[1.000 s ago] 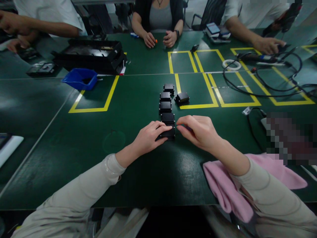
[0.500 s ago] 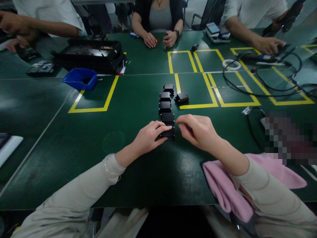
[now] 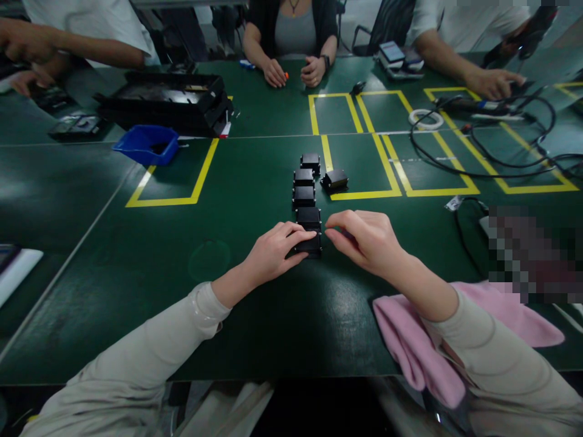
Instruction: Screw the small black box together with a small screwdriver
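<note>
Several small black boxes with screws at their corners form a column on the green table. My left hand [image 3: 277, 247] grips the nearest black box [image 3: 310, 246], fingers over its top and thumb at its near edge. Just right of that box is my right hand [image 3: 364, 238], its thumb and forefinger pinched close together by the box's side. Whatever sits between those fingertips is too small to make out. Directly behind the held box stands another black box [image 3: 308, 216]. One more black box [image 3: 336, 179] lies slightly turned, right of the column.
Black trays [image 3: 168, 100] and a blue bin [image 3: 148, 144] are at the back left. Cables [image 3: 455, 173] coil at the right, above a pink cloth [image 3: 401, 328]. Yellow tape outlines mark the green table [image 3: 255, 328]. Three people sit opposite, their hands on or above the table.
My right hand's fingertips have shifted very slightly right and the thumb and forefinger sit closer together. My left hand and the boxes have stayed in place.
</note>
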Available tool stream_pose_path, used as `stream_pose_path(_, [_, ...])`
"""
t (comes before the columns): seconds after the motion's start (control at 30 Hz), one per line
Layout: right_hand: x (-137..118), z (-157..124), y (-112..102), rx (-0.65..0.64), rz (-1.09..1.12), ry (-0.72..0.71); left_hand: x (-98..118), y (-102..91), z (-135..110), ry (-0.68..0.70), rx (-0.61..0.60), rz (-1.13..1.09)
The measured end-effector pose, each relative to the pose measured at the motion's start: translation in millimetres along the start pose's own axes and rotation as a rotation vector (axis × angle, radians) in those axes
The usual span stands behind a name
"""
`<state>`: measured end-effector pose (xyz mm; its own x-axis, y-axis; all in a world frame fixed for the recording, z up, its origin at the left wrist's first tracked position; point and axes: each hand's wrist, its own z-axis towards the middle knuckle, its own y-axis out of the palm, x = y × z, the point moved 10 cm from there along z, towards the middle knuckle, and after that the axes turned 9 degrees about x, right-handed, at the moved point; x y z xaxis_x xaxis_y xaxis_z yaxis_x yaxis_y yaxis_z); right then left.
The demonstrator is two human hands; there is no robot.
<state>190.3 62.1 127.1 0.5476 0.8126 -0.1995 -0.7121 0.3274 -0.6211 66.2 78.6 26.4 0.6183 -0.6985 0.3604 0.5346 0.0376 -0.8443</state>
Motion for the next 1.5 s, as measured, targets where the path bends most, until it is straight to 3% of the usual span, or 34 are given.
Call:
stream_pose_path(0.57, [5.4, -1.9, 3.9, -0.022, 0.004, 0.057, -1.4, 1.6, -0.8, 0.007, 0.008, 0.004])
stream_pose_path(1.03, [-2.0, 0.7, 1.1, -0.017, 0.015, -0.008, 0.7, -1.2, 0.4, 0.001, 0.015, -0.011])
stream_pose_path(1.5, [0.8, 0.1, 0.5, -0.007, 0.013, 0.016, -0.2, 0.8, 0.0, 0.002, 0.007, -0.015])
